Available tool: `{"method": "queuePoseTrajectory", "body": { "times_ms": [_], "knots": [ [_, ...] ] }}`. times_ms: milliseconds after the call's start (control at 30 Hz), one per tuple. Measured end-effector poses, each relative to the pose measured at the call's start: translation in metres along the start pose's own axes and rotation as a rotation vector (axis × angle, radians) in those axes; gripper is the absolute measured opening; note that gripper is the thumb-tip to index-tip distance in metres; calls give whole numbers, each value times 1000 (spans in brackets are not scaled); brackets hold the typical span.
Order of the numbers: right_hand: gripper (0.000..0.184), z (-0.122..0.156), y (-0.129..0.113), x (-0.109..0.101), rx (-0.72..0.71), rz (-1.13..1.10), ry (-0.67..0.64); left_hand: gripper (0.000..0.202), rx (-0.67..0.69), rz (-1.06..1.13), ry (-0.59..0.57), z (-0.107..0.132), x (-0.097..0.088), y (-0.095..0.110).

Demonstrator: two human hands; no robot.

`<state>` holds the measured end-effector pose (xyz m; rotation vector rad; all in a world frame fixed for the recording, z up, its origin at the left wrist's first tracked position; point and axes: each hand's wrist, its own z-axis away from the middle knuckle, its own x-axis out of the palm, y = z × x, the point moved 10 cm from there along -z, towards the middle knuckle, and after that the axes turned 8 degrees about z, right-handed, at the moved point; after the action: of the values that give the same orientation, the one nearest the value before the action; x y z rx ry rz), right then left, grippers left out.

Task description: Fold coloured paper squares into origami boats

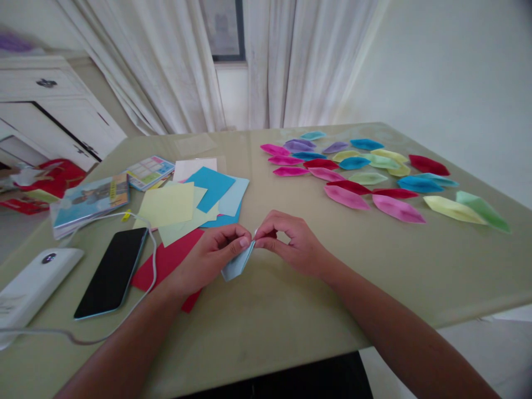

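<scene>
From the head-worn view, I am watching the left hand (220, 249) pinching a pale blue folded paper (239, 265) nearly closed between thumb and fingers, while the right hand (295, 244) is nipping its upper end, thumb and fingertip all but meeting. The paper is slanting down between the 2 hands, over the near middle of the table (332, 299); whether its lower end is touching the surface, I cannot tell. The fingertips are hiding the pinched end, so a crease could be going crooked there unseen. If the right hand is pulling harder than the left is bracing, the thin paper could be tearing or slipping open. The red paper (172, 260) is lying under the left wrist, and a dragging wrist could be creasing it. A white cable (155, 257) is looping just beside that forearm, over by the phone (112, 274); a snag could be tugging it. The coloured folded pieces (398, 207) are sitting well apart on the right, so a sweeping sleeve or draught seems the likelier threat there.
</scene>
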<state>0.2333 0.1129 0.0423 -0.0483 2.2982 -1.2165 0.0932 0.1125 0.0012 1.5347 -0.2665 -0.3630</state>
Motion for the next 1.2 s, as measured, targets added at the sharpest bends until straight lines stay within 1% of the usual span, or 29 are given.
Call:
{"method": "queuePoseTrajectory", "body": {
  "times_ms": [133, 333, 533, 633, 767, 833, 900, 1000, 1033, 1133, 1200],
  "knots": [
    [26, 0, 1, 0, 20, -23, 3, 40, 40, -63, -26, 0, 4, 6],
    [26, 0, 4, -1, 44, -27, 0, 40, 71, -101, -6, 1, 0, 8],
    [24, -1, 10, -1, 53, -2, -10, 38, 140, -150, -3, -1, -1, 10],
    [23, -2, 13, 0, 75, 11, -20, 37, 161, -176, 17, -3, -3, 11],
    [24, -3, 20, -8, 124, 25, 19, 36, 164, -208, 44, -5, -7, 10],
    [26, -2, 27, -12, 171, 26, 24, 34, 174, -229, 53, -6, -9, 9],
    [33, 0, 35, -7, 229, -44, -37, 31, 202, -258, 73, -6, -11, 8],
    [38, 4, 39, 7, 278, -181, -153, 26, 262, -314, 109, -5, -12, 10],
    [38, 4, 39, 9, 278, -192, -161, 25, 284, -334, 114, -4, -12, 10],
    [40, 4, 38, 5, 269, -165, -99, 23, 351, -392, 95, -2, -6, 14],
    [37, 3, 36, 3, 251, -142, -78, 24, 398, -434, 74, 0, 0, 16]
  ]
}}
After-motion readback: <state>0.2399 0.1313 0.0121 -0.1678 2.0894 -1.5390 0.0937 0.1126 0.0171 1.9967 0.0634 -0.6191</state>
